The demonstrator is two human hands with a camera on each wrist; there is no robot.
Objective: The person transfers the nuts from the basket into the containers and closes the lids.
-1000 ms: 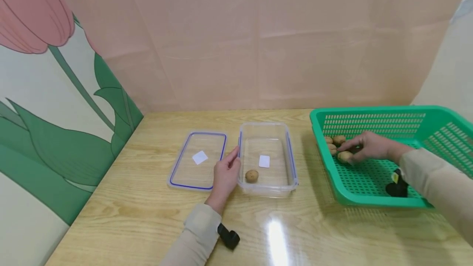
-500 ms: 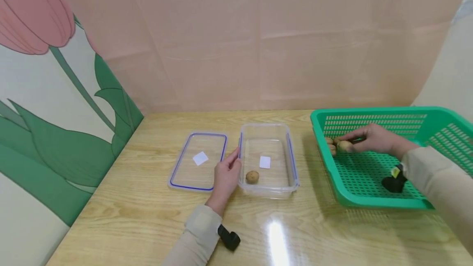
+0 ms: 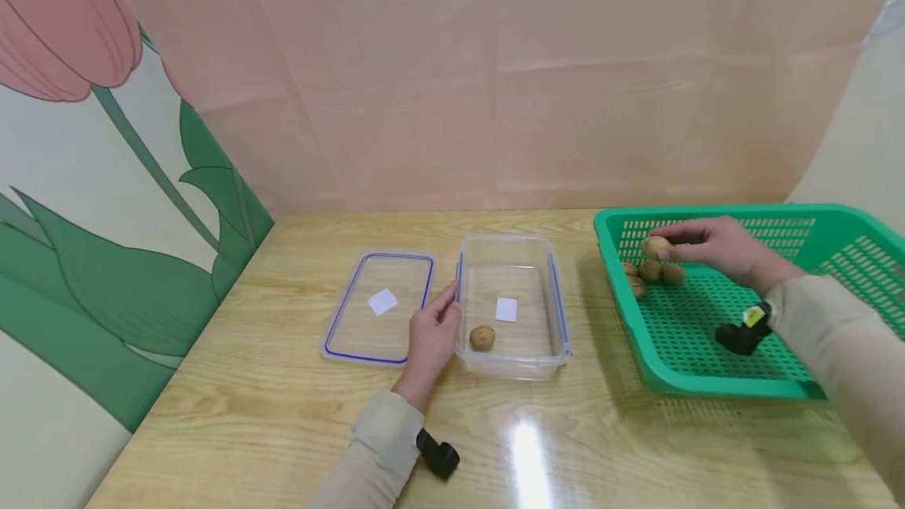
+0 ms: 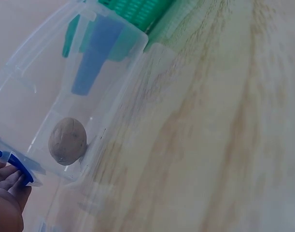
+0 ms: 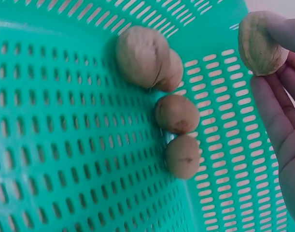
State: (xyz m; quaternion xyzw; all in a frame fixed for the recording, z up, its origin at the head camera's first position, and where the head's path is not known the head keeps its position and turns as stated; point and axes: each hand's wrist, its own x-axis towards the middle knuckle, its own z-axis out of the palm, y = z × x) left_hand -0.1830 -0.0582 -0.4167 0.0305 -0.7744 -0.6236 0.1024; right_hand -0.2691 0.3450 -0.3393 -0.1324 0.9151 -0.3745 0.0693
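In the head view, my right hand [image 3: 721,248] pinches a walnut [image 3: 656,249] between thumb and fingers, above the far left corner of a green plastic basket [image 3: 728,385]. Its ridged shell shows close up in the right wrist view. Several other walnuts [image 5: 177,114] lie below it in the basket corner. My left hand [image 3: 434,332] holds the left side of a clear food container [image 3: 526,277]; the left wrist view has its fingers at a blue-edged latch [image 4: 19,166]. One walnut [image 4: 68,141] rests inside the container, at its near left corner.
A clear lid [image 3: 360,336] with a blue seal lies flat on the wooden table [image 3: 247,399], left of the container. White square labels mark the lid and the container. Behind the table hangs a pinkish cloth [image 3: 424,100]; a tulip mural covers the left wall.
My right hand has taken hold of a walnut and lifted it up and away from the others, toward the basket's far side. My left hand and the container stay in place.
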